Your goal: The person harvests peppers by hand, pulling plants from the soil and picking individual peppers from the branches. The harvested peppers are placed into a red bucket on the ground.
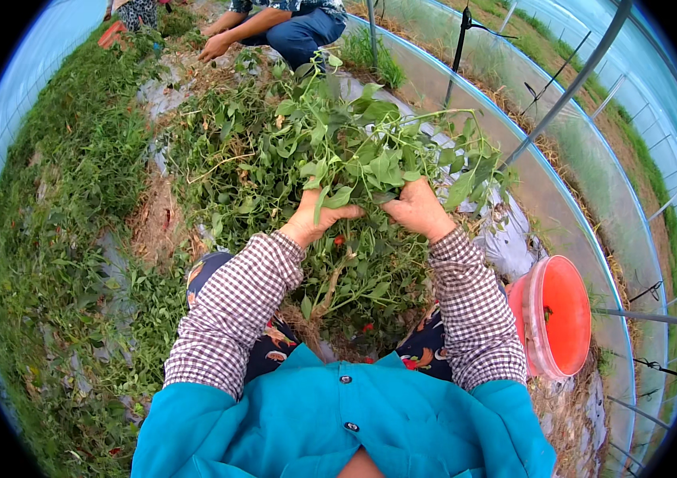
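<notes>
A leafy green uprooted plant [362, 151] with thin stems is held up in front of me. My left hand [316, 215] grips its stems from the left, fingers curled among the leaves. My right hand [416, 209] grips the same bunch from the right, close beside the left. Small red fruits [339, 240] show among the stems below my hands. Both sleeves are checked, over a teal jacket.
A red plastic bucket [555, 315] stands at my right. A heap of pulled green plants [235, 159] lies ahead. Another person [287, 28] crouches at the top, hands at the ground. Greenhouse plastic and metal poles [569, 84] run along the right; weeds cover the left.
</notes>
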`<state>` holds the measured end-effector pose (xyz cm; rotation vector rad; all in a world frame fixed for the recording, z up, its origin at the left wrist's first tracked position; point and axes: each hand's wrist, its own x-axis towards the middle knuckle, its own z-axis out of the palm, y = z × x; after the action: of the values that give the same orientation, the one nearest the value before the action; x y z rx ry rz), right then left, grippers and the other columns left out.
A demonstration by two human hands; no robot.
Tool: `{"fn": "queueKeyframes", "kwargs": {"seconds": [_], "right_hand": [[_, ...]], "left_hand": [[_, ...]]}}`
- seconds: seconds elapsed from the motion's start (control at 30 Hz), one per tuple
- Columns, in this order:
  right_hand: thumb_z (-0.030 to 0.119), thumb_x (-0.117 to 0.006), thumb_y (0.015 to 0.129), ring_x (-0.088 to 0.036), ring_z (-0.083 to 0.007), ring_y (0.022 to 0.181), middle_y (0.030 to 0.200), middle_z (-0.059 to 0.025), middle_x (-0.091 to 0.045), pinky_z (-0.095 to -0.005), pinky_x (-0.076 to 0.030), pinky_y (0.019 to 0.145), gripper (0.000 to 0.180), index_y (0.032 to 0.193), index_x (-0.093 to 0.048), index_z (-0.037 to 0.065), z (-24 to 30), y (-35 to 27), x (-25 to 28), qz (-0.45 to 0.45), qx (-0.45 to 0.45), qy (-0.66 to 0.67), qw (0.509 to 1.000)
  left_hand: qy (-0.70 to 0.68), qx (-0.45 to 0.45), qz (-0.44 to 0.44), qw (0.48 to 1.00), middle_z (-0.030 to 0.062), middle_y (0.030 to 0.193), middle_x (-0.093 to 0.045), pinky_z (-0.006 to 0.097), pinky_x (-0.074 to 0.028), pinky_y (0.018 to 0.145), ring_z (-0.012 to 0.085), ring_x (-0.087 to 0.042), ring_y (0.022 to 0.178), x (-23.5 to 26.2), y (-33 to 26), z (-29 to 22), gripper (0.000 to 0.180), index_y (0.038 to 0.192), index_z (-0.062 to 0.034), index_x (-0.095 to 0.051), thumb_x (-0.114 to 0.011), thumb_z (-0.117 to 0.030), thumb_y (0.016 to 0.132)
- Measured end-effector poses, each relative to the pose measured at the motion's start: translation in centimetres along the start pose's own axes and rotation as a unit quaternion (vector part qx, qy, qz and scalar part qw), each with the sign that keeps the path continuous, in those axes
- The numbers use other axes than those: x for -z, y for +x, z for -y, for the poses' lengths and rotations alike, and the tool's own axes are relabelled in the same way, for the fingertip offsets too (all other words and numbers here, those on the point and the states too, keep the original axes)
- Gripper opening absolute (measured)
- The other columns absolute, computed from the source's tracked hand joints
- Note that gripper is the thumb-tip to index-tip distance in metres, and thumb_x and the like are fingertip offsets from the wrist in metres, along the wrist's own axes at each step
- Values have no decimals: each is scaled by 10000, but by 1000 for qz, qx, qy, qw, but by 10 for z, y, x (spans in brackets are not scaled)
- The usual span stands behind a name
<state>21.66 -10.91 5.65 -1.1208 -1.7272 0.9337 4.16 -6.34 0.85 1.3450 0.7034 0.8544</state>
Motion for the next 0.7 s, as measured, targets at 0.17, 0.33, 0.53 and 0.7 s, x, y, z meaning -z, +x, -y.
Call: {"fn": "queueKeyframes", "kwargs": {"seconds": [0.17,0.33,0.53,0.7], "right_hand": [[138,-600,679,-528,-324,559,647,-200,-524,-371,-432,521,238,816,-512,-36,27,-2,-36,45,104,-237,965],[171,-582,748,-496,-127,424,573,-69,-537,-249,-399,414,250,907,-536,-16,29,-12,-48,176,55,70,980],[147,-561,791,-492,-60,476,679,-38,-559,-207,-383,393,235,988,-534,23,14,-18,8,46,-96,330,938],[160,-588,743,-571,-225,635,779,-156,-605,-306,-454,542,230,879,-585,-26,-74,-33,80,-144,-253,-21,957]], "left_hand": [[185,-158,-72,967,105,1059,-468,361,-367,846,280,-408,959,16,14,63,555,1080,-76,-466,-677,-151,572],[-47,91,-134,986,123,1012,-500,327,-383,831,245,-456,935,21,17,49,446,1086,-25,-427,-610,-168,705],[-38,97,-230,968,185,1193,-420,366,-280,958,261,-396,1107,28,4,-11,583,1218,63,-250,-580,-139,781],[-150,44,-195,968,100,1172,-469,372,-306,937,199,-393,1109,80,1,-5,308,1052,-7,-522,-526,-202,813]]}}
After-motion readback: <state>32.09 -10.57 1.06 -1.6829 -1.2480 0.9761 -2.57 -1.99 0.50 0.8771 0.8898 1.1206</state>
